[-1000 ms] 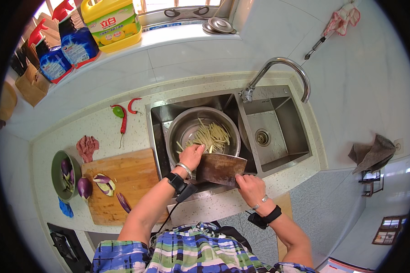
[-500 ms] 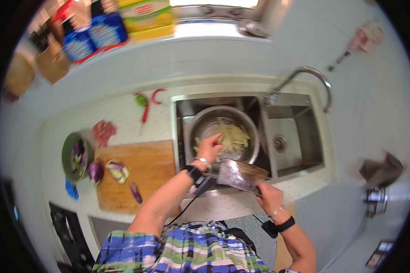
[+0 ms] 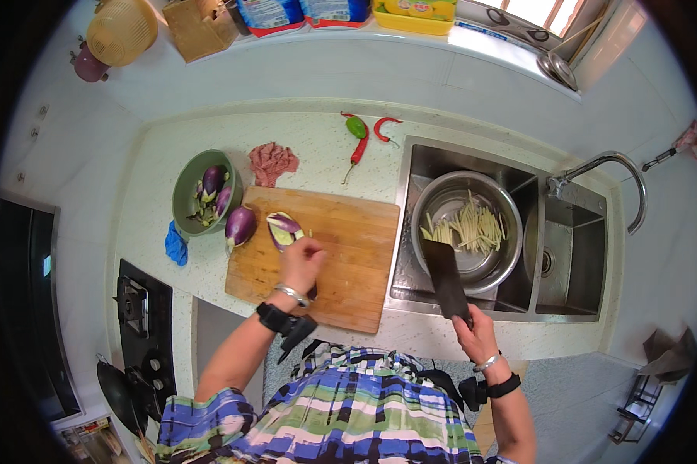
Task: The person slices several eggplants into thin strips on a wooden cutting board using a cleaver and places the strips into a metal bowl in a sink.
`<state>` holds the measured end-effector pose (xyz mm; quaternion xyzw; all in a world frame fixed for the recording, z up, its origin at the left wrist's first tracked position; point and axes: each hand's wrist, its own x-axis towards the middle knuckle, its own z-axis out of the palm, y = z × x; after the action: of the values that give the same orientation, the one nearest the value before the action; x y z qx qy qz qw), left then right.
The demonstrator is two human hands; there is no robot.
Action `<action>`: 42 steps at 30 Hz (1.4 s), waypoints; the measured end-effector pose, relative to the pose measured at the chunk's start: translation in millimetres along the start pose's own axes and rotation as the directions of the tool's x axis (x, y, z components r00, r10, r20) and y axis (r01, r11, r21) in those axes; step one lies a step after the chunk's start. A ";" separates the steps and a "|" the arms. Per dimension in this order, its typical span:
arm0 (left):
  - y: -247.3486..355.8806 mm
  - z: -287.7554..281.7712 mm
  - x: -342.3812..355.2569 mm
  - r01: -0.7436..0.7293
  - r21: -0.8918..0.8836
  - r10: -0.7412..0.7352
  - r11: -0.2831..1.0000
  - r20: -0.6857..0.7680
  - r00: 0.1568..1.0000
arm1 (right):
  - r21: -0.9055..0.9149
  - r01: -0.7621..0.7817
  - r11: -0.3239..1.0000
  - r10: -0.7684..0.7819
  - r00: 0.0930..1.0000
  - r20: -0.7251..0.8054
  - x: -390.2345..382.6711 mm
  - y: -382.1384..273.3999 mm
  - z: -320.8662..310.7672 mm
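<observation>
Our left hand rests over the wooden cutting board, fingers curled loosely and reaching the cut piece of eggplant that lies at the board's upper left; we cannot tell whether the fingers actually grip it or only touch it. Our right hand is clamped on the handle of a cleaver, whose dark blade points up and away from us over the near edge of the sink. Just beyond the blade, a steel bowl sits in the sink's left basin and holds pale vegetable strips. Beside the board's left corner lies a whole eggplant, and next to it a green bowl holds more eggplants and trimmings. Farther back on the desk lie a piece of raw meat and red and green chillies.
</observation>
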<state>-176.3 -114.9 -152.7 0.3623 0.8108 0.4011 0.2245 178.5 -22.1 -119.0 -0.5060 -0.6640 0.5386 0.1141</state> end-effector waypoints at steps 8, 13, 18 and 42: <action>-55.3 -31.2 -16.8 0.565 -0.118 -0.507 0.817 0.319 0.801 | -0.118 0.101 0.988 -0.066 0.961 0.269 37.3 -57.8 95.3; -53.2 -20.0 -11.4 0.562 -0.109 -0.504 0.820 0.328 0.799 | -0.253 0.127 0.959 -0.047 0.953 0.298 41.9 -81.8 127.2; -51.9 1.0 -5.8 0.503 -0.158 -0.423 0.850 0.365 0.829 | -0.275 0.166 0.947 -0.109 0.971 0.211 37.7 -80.9 146.2; -27.1 -0.1 6.6 -0.073 0.348 -0.063 0.935 0.363 0.930 | -0.297 0.071 0.952 -0.056 0.997 0.059 13.7 -94.1 158.6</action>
<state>-191.6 -121.2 -175.2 0.4677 0.8123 0.1734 0.3022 10.0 -97.6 -108.6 -0.4823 -0.7561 0.4408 0.0368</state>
